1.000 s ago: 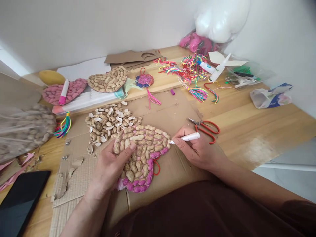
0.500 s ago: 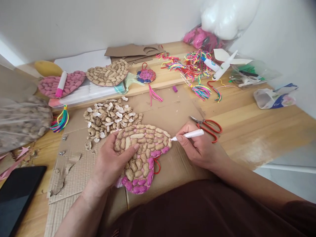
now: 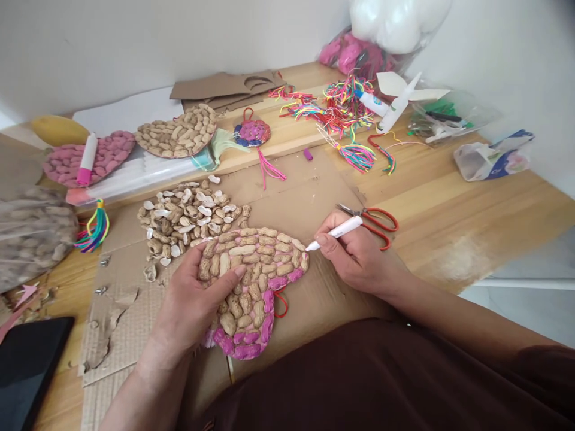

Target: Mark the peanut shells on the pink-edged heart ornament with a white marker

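Note:
My left hand (image 3: 193, 299) grips the left side of a heart-shaped plaque (image 3: 256, 269) covered in peanut shells, its thumb lying across the front. Shells along the near lobe and the notch are coloured magenta; the others are plain tan. A red cord loop (image 3: 281, 304) sticks out at the notch. In my right hand (image 3: 348, 251) is a white marker pen (image 3: 336, 232), pinched between thumb and fingers. Its tip is at the plaque's right edge, by the end shells; whether it touches I cannot tell. Just beyond my right hand lie red-handled scissors (image 3: 381, 219).
Loose peanut shells (image 3: 179, 215) are heaped on the cardboard (image 3: 287, 191). A purple cap (image 3: 308, 155) lies farther back. Two more shell-covered pieces, one pink (image 3: 67, 161) and one tan (image 3: 179, 131), stand behind. Colourful tassels (image 3: 350, 102) lie at the back, a phone (image 3: 31, 365) at left.
The camera view has shifted, so the scene sits slightly farther left. The pen is tilted a little more steeply, its tip still by the plaque's right edge. Both hands keep their holds.

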A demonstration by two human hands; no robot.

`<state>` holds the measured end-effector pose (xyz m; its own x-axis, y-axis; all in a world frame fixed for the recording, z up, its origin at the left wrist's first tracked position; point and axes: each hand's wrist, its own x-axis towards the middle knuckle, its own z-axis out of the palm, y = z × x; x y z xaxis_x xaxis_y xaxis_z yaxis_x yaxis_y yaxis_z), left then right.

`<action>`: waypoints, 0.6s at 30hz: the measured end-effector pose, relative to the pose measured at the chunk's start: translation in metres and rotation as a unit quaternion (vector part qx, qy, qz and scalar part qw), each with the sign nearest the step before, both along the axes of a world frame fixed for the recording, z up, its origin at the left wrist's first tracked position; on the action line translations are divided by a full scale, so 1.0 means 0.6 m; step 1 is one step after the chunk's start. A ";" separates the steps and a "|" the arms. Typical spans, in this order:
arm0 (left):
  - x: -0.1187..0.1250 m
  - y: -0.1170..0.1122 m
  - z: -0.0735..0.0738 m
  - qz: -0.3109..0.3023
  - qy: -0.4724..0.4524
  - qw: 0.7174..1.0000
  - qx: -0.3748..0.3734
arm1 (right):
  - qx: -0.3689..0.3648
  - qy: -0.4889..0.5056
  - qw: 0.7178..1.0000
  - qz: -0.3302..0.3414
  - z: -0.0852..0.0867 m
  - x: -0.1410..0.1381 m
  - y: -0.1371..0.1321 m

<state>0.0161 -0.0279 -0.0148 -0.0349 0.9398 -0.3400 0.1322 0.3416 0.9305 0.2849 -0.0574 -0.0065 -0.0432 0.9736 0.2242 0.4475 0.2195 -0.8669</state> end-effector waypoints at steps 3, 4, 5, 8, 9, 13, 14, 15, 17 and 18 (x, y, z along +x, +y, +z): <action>0.001 0.000 0.007 -0.022 0.048 0.999 0.012 | -0.027 0.021 0.999 0.004 0.001 -0.002 0.002; 0.002 0.000 0.009 -0.021 0.044 0.999 0.011 | -0.027 0.023 0.999 0.008 0.000 -0.002 0.003; 0.003 0.000 0.009 -0.020 0.039 0.999 0.009 | -0.022 0.022 0.999 0.010 -0.001 -0.003 0.004; 0.004 0.000 0.010 -0.024 0.036 0.999 0.008 | 0.002 0.011 1.000 0.011 -0.006 -0.002 0.009; 0.005 -0.001 0.010 -0.025 0.034 0.999 0.008 | 0.006 0.007 1.000 0.011 -0.008 -0.002 0.010; 0.002 0.000 0.011 -0.028 0.021 0.999 -0.001 | -0.015 0.024 0.999 0.021 -0.012 0.000 0.012; 0.001 0.001 0.011 -0.032 0.022 0.999 -0.003 | -0.018 0.029 0.999 0.024 -0.012 0.000 0.012; 0.000 0.002 0.011 -0.038 0.025 0.999 -0.003 | -0.015 0.030 0.999 0.025 -0.012 0.000 0.013; -0.002 0.002 0.011 -0.053 0.030 0.998 -0.002 | -0.002 0.017 1.000 0.026 -0.012 -0.001 0.016; -0.002 0.002 0.011 -0.057 0.031 0.998 -0.002 | 0.003 0.007 1.000 0.026 -0.012 -0.001 0.017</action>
